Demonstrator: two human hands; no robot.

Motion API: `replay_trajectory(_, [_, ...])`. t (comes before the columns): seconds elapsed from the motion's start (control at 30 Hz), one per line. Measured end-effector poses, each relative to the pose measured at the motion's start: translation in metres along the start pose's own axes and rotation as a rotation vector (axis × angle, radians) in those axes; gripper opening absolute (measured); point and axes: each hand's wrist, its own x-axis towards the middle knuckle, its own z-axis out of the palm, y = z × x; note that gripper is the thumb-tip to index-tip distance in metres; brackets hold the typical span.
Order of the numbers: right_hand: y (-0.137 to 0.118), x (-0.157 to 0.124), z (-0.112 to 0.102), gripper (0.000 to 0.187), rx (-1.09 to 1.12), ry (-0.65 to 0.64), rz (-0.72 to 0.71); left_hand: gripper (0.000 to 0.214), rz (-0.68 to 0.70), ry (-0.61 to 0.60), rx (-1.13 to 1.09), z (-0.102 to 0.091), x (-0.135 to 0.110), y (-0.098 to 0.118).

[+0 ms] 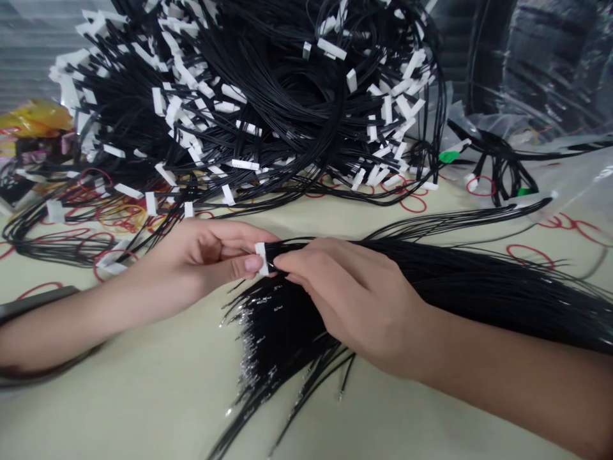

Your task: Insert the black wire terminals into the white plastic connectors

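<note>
My left hand [211, 252] pinches a small white connector [261, 257] between thumb and fingers. My right hand [354, 297] is closed on thin black wires [287, 249] that run into that connector. Under my right hand lies a loose bundle of black wires [479, 275] with bare metal tips [253, 332] fanned out toward me. Both hands hover just above the pale table [143, 396].
A big heap of finished black wire harnesses with white connectors [249, 96] fills the back of the table. Red rubber bands [119, 214] lie scattered at the left and right. Clear plastic bags [541, 76] sit at the back right, a yellow bag [36, 118] at far left.
</note>
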Motion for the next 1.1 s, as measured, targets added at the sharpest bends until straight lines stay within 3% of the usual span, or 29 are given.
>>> replay_trajectory(0.17, [0.001, 0.000, -0.001, 0.033, 0.025, 0.001, -0.045, 0.025, 0.003, -0.002, -0.046, 0.000, 0.002, 0.000])
replay_trajectory(0.33, [0.001, 0.000, 0.001, 0.026, -0.039, 0.006, -0.002, 0.025, 0.045, -0.049, 0.030, 0.001, -0.002, 0.000])
replay_trajectory(0.57, [0.001, 0.002, 0.002, 0.031, -0.010, -0.017, -0.018, 0.019, 0.081, -0.019, 0.095, 0.005, -0.005, -0.004])
replay_trajectory(0.83, [-0.002, 0.002, -0.010, 0.027, -0.142, -0.055, -0.150, 0.018, 0.109, 0.018, 0.088, 0.000, -0.001, -0.008])
replay_trajectory(0.97, [0.003, 0.012, -0.018, 0.021, 0.005, -0.336, -0.316, 0.022, 0.103, 0.032, 0.022, -0.001, 0.000, -0.009])
replay_trajectory(1.1, [0.008, 0.021, -0.026, 0.017, 0.194, -0.634, -0.103, 0.019, 0.107, -0.005, 0.029, -0.003, 0.002, -0.012])
